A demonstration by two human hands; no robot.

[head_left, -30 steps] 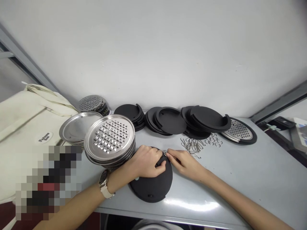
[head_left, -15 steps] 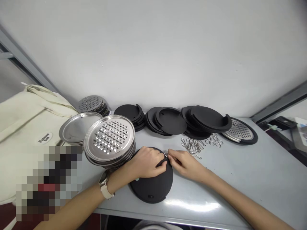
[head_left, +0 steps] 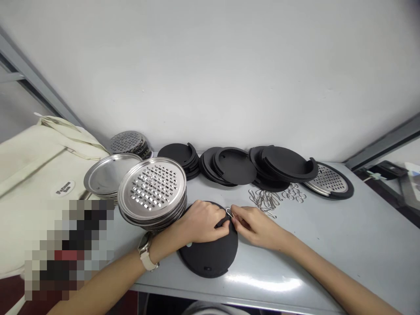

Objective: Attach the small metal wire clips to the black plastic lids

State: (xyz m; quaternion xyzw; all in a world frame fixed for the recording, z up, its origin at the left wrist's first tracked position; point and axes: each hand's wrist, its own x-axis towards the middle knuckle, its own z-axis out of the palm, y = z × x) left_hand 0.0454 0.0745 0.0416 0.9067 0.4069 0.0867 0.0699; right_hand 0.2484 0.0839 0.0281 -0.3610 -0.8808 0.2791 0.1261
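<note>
shifted slightly, the bent silver wire clip sits in the right hand's tight pinch, by the far edge of the flat round black disc. the left hand grips that disc, fingers curled; attaching seems underway, calling for steady alignment.

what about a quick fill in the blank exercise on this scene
The left hand rests on a round disc coloured ____. A metal clip is pinched by the ____ hand. The cloth bag lies at the picture's ____ side. Strapped round the left wrist is a ____.
Missing words: black; right; left; watch.
</note>
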